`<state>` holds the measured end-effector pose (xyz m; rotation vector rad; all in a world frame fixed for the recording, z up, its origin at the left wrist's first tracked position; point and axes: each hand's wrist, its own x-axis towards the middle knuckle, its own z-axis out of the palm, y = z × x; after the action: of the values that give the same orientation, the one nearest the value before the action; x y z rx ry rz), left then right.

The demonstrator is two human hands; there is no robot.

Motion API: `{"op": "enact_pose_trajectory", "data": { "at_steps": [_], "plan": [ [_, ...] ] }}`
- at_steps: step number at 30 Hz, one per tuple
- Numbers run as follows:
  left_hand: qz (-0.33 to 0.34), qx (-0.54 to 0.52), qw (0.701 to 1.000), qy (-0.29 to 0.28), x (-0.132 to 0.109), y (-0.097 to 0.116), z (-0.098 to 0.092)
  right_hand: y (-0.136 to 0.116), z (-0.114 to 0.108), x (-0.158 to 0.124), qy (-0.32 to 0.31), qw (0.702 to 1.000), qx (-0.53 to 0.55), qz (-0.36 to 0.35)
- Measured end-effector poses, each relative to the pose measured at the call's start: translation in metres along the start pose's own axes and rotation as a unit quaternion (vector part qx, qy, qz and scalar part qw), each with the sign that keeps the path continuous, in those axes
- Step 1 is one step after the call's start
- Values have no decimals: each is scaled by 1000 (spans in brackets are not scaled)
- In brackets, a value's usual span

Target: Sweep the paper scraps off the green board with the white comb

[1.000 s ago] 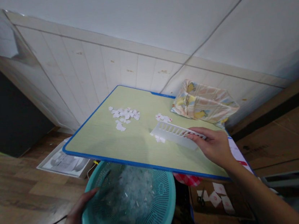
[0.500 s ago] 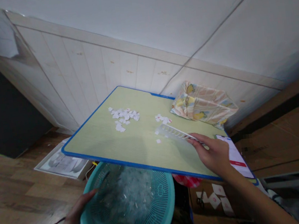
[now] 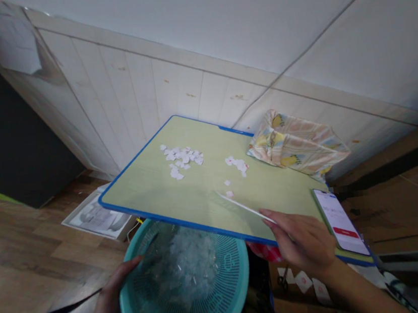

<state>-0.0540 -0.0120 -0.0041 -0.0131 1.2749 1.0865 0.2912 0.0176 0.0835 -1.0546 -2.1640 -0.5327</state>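
Note:
My left hand [image 3: 116,300] grips the left rim of a turquoise plastic basket [image 3: 242,274], thumb over the edge. Inside lies a heap of small clear plastic pieces [image 3: 194,265]. My right hand [image 3: 303,239] is closed around the end of a thin white plastic strip [image 3: 243,205], seen nearly edge-on above the folding table [image 3: 154,204]. Two loose paper bits [image 3: 229,193] lie close to the strip's far end. Behind them is a small cluster of white paper pieces [image 3: 238,164]. A larger pile of white paper pieces [image 3: 182,157] sits farther left.
A phone [image 3: 341,221] with a lit screen rests at the table's right edge. A patterned cloth bundle [image 3: 294,141] stands at the back right against the wall. On the floor are a white box [image 3: 98,216], scissors [image 3: 282,280] and paper squares [image 3: 303,282].
My right hand has drawn the white strip nearer to me and turned it edge-on, away from the small cluster. My left hand still holds the basket. The view has shifted slightly.

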Motion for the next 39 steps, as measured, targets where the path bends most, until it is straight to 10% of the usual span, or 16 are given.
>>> {"op": "enact_pose_trajectory", "data": {
  "at_steps": [9, 28, 39],
  "plan": [
    [-4, 4, 1000, -9, -4, 1, 2, 63, 48, 21, 50, 995, -84, 30],
    [-32, -1, 999, -11, 2, 0, 3, 20, 39, 31, -32, 987, 129, 89],
    [-14, -4, 999, -36, 0, -8, 9, 37, 50, 49, -55, 958, 234, 154]
  ]
}}
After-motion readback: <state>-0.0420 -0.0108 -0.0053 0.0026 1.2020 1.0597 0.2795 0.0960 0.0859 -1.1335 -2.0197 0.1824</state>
